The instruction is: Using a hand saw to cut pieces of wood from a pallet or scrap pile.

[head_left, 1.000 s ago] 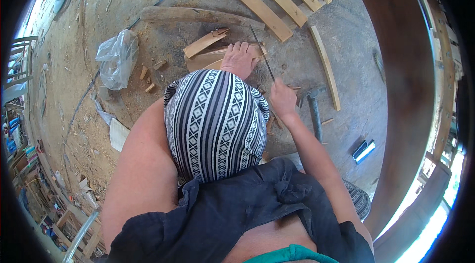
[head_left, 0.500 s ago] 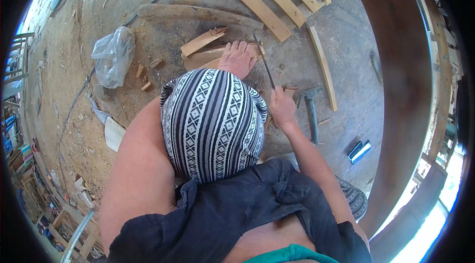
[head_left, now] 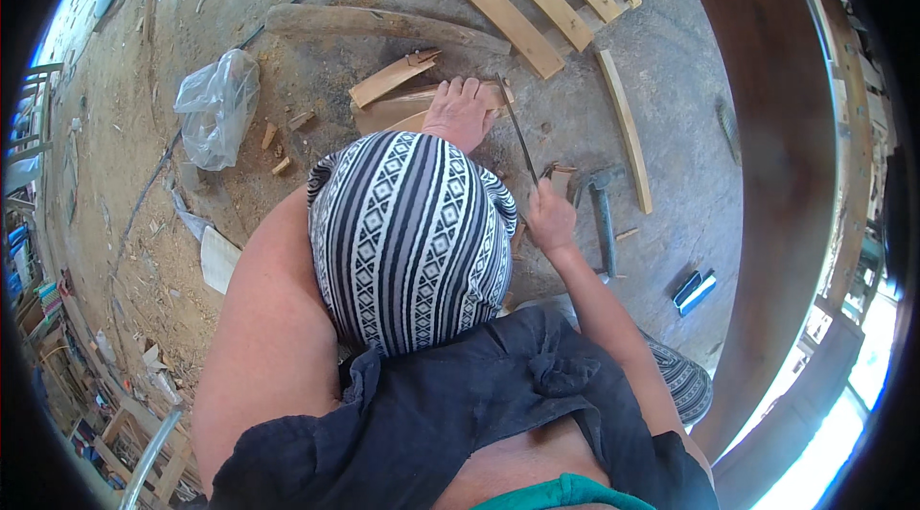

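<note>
My left hand (head_left: 460, 114) presses down on a short piece of wood (head_left: 390, 113), its fingers curled over the far edge. My right hand (head_left: 552, 216) is closed around the near end of a handsaw (head_left: 518, 133); its handle is hidden in my fist. The thin dark blade, seen nearly edge-on, crosses the right end of the piece of wood, just right of my left hand. A split wood offcut (head_left: 393, 76) lies at that wood's far left side. My knee in patterned cloth (head_left: 412, 242) hides the near part of the work.
A hammer (head_left: 604, 222) lies right of my right hand. Several curved wood slats (head_left: 498, 11) rest beyond, with a single slat (head_left: 625, 131) at the right. A weathered timber (head_left: 374, 22) lies behind the work. A plastic bag (head_left: 218, 109) and wood chips are on the left.
My right hand has drawn the handsaw slightly back toward me, and its tip sits nearer the wood's end. My left hand stays in place on the wood.
</note>
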`<action>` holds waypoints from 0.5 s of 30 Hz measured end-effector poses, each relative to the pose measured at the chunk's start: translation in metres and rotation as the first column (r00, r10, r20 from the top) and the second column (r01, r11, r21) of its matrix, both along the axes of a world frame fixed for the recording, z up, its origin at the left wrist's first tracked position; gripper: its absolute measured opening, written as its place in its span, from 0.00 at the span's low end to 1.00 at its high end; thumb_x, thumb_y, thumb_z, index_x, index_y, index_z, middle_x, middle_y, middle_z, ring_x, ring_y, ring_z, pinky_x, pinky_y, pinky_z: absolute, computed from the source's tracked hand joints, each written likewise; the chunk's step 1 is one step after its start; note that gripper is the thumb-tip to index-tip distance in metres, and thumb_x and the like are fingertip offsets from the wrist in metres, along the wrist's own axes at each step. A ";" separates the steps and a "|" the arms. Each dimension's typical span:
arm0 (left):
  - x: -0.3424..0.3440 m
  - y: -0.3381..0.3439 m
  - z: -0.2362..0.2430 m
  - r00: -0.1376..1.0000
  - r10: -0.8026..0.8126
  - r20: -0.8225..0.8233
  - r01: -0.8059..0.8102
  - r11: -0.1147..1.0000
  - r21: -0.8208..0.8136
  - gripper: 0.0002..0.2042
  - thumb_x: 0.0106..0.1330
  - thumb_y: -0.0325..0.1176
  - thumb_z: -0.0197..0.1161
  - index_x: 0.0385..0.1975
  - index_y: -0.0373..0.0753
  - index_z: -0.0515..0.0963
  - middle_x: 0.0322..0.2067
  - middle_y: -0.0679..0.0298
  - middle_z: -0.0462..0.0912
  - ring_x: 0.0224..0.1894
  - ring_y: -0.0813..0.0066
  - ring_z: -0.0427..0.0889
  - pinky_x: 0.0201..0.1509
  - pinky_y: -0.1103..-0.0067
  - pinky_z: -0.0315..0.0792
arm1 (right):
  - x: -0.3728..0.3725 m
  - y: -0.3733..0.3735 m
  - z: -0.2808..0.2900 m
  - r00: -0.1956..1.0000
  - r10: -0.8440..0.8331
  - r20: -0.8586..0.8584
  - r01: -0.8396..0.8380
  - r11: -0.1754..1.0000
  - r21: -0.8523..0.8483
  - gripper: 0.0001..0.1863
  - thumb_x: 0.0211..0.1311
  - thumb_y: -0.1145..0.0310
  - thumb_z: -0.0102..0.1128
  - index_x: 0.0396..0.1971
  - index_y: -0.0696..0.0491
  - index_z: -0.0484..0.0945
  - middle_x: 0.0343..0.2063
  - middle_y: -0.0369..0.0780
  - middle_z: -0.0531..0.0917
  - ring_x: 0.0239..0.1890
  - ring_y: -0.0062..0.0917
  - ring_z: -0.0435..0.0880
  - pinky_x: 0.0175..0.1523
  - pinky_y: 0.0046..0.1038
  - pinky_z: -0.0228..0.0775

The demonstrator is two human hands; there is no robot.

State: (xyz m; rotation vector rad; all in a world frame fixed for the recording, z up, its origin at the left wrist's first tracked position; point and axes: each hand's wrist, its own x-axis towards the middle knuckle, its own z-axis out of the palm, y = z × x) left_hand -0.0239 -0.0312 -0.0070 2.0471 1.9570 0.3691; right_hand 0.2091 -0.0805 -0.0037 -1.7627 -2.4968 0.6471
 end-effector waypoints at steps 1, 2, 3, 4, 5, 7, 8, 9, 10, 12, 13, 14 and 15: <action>0.000 0.000 -0.001 1.000 -0.008 0.009 0.008 1.000 0.012 0.15 0.62 0.40 0.56 0.40 0.35 0.69 0.43 0.53 0.71 0.50 0.56 0.70 0.56 0.64 0.62 | 0.001 -0.002 0.001 0.999 0.021 -0.046 -0.018 0.998 0.068 0.06 0.62 0.64 0.48 0.28 0.50 0.68 0.17 0.47 0.78 0.22 0.45 0.79 0.26 0.47 0.69; 0.000 0.000 -0.001 1.000 -0.013 0.001 0.013 1.000 0.014 0.15 0.62 0.40 0.56 0.40 0.35 0.69 0.43 0.53 0.71 0.50 0.56 0.70 0.56 0.64 0.62 | 0.000 -0.001 0.000 0.997 0.023 -0.072 -0.016 0.996 0.093 0.06 0.62 0.64 0.48 0.29 0.50 0.68 0.17 0.47 0.78 0.22 0.45 0.79 0.26 0.47 0.69; 0.000 0.000 -0.001 1.000 -0.016 -0.011 0.016 1.000 0.002 0.15 0.62 0.40 0.56 0.40 0.35 0.69 0.43 0.53 0.71 0.50 0.56 0.70 0.56 0.64 0.62 | -0.004 0.004 -0.002 0.998 0.005 -0.065 -0.002 0.998 0.057 0.06 0.63 0.64 0.48 0.29 0.50 0.68 0.17 0.47 0.78 0.21 0.45 0.79 0.26 0.47 0.69; 0.001 0.000 -0.001 1.000 -0.020 -0.005 0.021 1.000 0.016 0.15 0.62 0.40 0.56 0.40 0.35 0.69 0.43 0.53 0.71 0.50 0.56 0.70 0.56 0.64 0.62 | -0.010 0.012 -0.006 0.995 0.023 -0.096 -0.011 0.993 0.118 0.06 0.63 0.64 0.48 0.29 0.50 0.68 0.17 0.47 0.78 0.21 0.45 0.79 0.26 0.47 0.69; 0.001 0.001 0.000 1.000 -0.017 -0.002 0.017 1.000 0.016 0.15 0.62 0.39 0.56 0.41 0.35 0.69 0.43 0.53 0.71 0.50 0.56 0.70 0.56 0.64 0.62 | -0.021 0.025 -0.012 0.997 0.031 -0.066 -0.023 0.992 0.127 0.06 0.63 0.64 0.48 0.29 0.50 0.68 0.17 0.46 0.78 0.21 0.45 0.79 0.25 0.47 0.69; -0.001 0.001 0.003 1.000 -0.011 -0.009 0.011 1.000 0.018 0.15 0.62 0.39 0.56 0.41 0.35 0.69 0.43 0.53 0.72 0.50 0.56 0.70 0.56 0.64 0.62 | -0.032 0.039 -0.018 0.998 0.043 -0.045 -0.036 0.990 0.137 0.06 0.63 0.65 0.48 0.29 0.50 0.68 0.17 0.46 0.78 0.21 0.45 0.79 0.25 0.46 0.69; -0.001 0.001 0.004 1.000 -0.015 -0.006 0.015 1.000 -0.003 0.14 0.61 0.39 0.56 0.40 0.35 0.69 0.43 0.53 0.72 0.50 0.56 0.70 0.56 0.64 0.62 | -0.034 0.041 -0.019 0.996 0.050 -0.068 -0.041 0.990 0.138 0.06 0.63 0.65 0.48 0.29 0.50 0.68 0.17 0.46 0.78 0.21 0.45 0.79 0.25 0.47 0.69; 0.000 0.001 0.005 1.000 -0.015 0.001 0.015 0.999 -0.033 0.14 0.61 0.39 0.56 0.40 0.35 0.69 0.43 0.53 0.72 0.50 0.56 0.70 0.56 0.64 0.62 | -0.032 0.039 -0.017 0.989 0.083 -0.126 -0.057 0.979 0.196 0.06 0.63 0.65 0.48 0.29 0.50 0.68 0.17 0.47 0.78 0.21 0.46 0.79 0.25 0.47 0.69; 0.000 0.001 0.005 1.000 -0.014 0.003 0.014 1.000 -0.026 0.14 0.61 0.39 0.56 0.40 0.35 0.69 0.43 0.53 0.72 0.50 0.56 0.70 0.56 0.64 0.62 | -0.029 0.035 -0.014 0.994 0.063 -0.085 -0.051 0.989 0.137 0.06 0.63 0.65 0.48 0.29 0.50 0.68 0.17 0.47 0.78 0.21 0.46 0.79 0.25 0.47 0.69; 0.000 -0.001 0.004 1.000 0.009 0.025 -0.009 1.000 0.009 0.14 0.61 0.38 0.56 0.40 0.35 0.69 0.42 0.53 0.72 0.49 0.56 0.70 0.55 0.65 0.62 | -0.014 0.016 -0.003 0.992 0.053 -0.111 -0.042 0.994 0.103 0.06 0.62 0.65 0.48 0.29 0.50 0.68 0.18 0.47 0.79 0.21 0.46 0.79 0.25 0.47 0.69; 0.000 -0.001 0.003 0.999 0.008 0.033 -0.009 0.999 0.032 0.14 0.61 0.38 0.56 0.40 0.35 0.69 0.42 0.53 0.72 0.49 0.56 0.70 0.55 0.65 0.62 | -0.008 0.008 0.003 0.994 0.053 -0.098 -0.041 0.993 0.114 0.06 0.62 0.65 0.48 0.29 0.50 0.68 0.18 0.47 0.79 0.21 0.46 0.79 0.25 0.47 0.69; 0.000 0.000 0.002 1.000 0.001 0.024 -0.001 1.000 0.030 0.14 0.60 0.38 0.56 0.40 0.35 0.70 0.42 0.54 0.72 0.49 0.57 0.70 0.55 0.65 0.62 | -0.004 0.003 0.007 0.995 0.047 -0.083 -0.039 0.995 0.097 0.05 0.62 0.65 0.48 0.29 0.50 0.68 0.18 0.47 0.79 0.21 0.46 0.79 0.25 0.47 0.69; 0.000 0.000 0.001 1.000 -0.001 0.009 0.001 1.000 0.023 0.14 0.60 0.38 0.56 0.40 0.35 0.70 0.42 0.54 0.72 0.49 0.57 0.70 0.55 0.65 0.63 | -0.005 0.003 0.009 1.000 0.017 -0.017 -0.017 1.000 0.009 0.05 0.62 0.65 0.48 0.29 0.50 0.68 0.19 0.48 0.79 0.21 0.46 0.79 0.25 0.46 0.69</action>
